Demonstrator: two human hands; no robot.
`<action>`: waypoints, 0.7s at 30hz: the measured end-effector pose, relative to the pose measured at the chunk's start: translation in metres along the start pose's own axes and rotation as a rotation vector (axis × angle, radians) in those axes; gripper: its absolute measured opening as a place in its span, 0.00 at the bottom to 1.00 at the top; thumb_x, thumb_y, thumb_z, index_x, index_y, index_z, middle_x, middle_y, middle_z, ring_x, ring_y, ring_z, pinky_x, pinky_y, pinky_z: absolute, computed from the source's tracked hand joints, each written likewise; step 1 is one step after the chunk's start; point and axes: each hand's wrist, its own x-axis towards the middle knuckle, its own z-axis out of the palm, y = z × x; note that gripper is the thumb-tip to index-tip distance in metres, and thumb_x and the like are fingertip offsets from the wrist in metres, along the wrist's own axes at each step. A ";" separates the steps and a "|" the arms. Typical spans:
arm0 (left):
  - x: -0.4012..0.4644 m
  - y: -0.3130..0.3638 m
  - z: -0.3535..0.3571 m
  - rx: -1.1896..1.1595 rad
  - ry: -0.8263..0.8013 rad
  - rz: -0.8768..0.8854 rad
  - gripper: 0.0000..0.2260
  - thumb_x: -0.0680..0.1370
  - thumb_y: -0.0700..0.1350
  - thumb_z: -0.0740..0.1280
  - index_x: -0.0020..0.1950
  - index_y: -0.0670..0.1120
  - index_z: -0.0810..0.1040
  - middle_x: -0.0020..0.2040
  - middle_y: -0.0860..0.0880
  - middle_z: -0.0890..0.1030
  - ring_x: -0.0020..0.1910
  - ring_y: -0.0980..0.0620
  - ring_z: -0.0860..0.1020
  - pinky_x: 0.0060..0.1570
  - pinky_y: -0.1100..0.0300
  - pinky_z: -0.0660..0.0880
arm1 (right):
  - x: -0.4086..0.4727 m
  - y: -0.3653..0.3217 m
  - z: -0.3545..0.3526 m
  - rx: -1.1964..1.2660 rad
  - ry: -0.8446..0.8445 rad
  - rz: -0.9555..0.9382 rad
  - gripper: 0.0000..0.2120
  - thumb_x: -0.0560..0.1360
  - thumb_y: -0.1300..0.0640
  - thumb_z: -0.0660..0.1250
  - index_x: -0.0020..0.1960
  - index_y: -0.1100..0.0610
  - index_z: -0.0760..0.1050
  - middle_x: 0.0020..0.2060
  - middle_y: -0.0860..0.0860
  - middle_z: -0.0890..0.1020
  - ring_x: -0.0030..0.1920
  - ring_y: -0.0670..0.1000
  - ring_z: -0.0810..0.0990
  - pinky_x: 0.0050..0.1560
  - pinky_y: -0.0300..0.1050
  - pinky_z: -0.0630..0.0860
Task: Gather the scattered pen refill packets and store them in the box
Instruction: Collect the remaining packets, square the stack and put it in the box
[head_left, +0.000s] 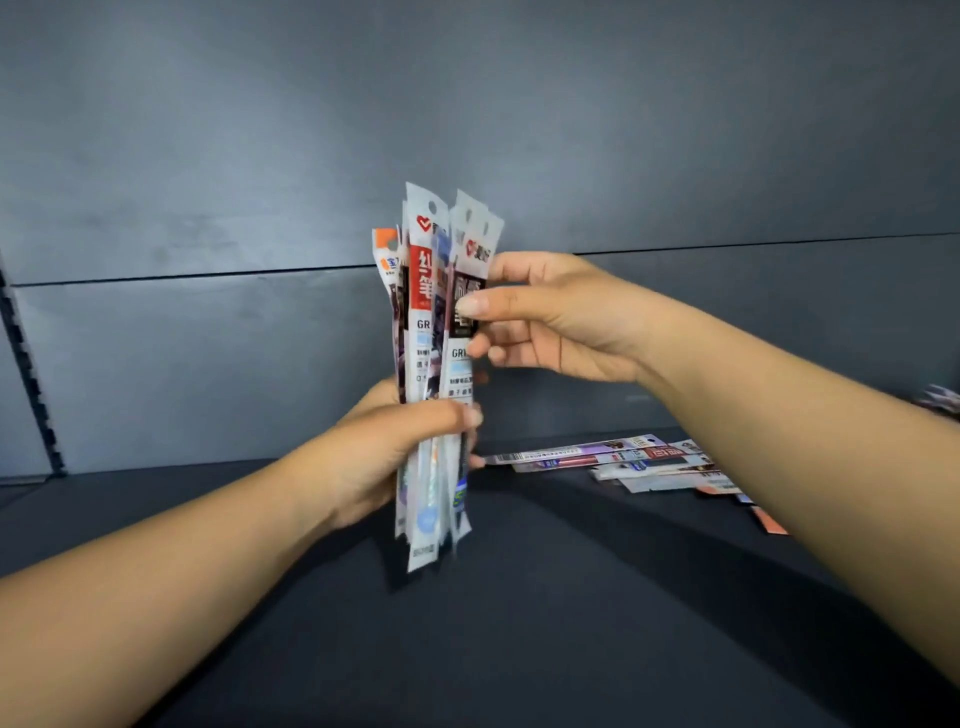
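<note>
My left hand (384, 452) grips an upright bundle of refill packets (436, 364) around its lower part, above the dark desk (519, 623). My right hand (550, 317) pinches its upper edge. More loose packets (613, 460) lie flat on the desk, far right.

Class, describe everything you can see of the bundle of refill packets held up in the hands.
The bundle of packets is several long, narrow, glossy plastic sleeves with punched hang-holes on top, printed red, black, white and orange. It stands upright above the dark surface. The left hand grips its lower part; the right hand pinches its upper right edge.
</note>
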 end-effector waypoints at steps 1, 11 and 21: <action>0.001 -0.005 -0.002 0.049 0.046 0.007 0.11 0.61 0.40 0.67 0.42 0.46 0.77 0.27 0.51 0.77 0.27 0.55 0.76 0.34 0.60 0.78 | -0.001 0.001 -0.004 -0.066 -0.021 0.028 0.06 0.71 0.65 0.65 0.43 0.54 0.74 0.29 0.47 0.82 0.29 0.44 0.80 0.34 0.35 0.78; 0.003 -0.025 -0.001 0.028 0.220 0.069 0.10 0.73 0.31 0.63 0.46 0.46 0.75 0.25 0.51 0.79 0.27 0.56 0.80 0.32 0.64 0.79 | -0.015 0.015 -0.065 -0.497 0.135 0.195 0.06 0.71 0.60 0.68 0.44 0.50 0.75 0.44 0.46 0.81 0.44 0.44 0.80 0.51 0.40 0.76; 0.002 -0.025 -0.013 0.075 0.051 -0.003 0.11 0.61 0.38 0.69 0.41 0.45 0.74 0.28 0.52 0.78 0.30 0.55 0.77 0.32 0.64 0.76 | -0.032 0.072 -0.109 -0.949 0.012 0.788 0.23 0.68 0.51 0.71 0.61 0.53 0.72 0.58 0.50 0.74 0.64 0.53 0.70 0.69 0.50 0.63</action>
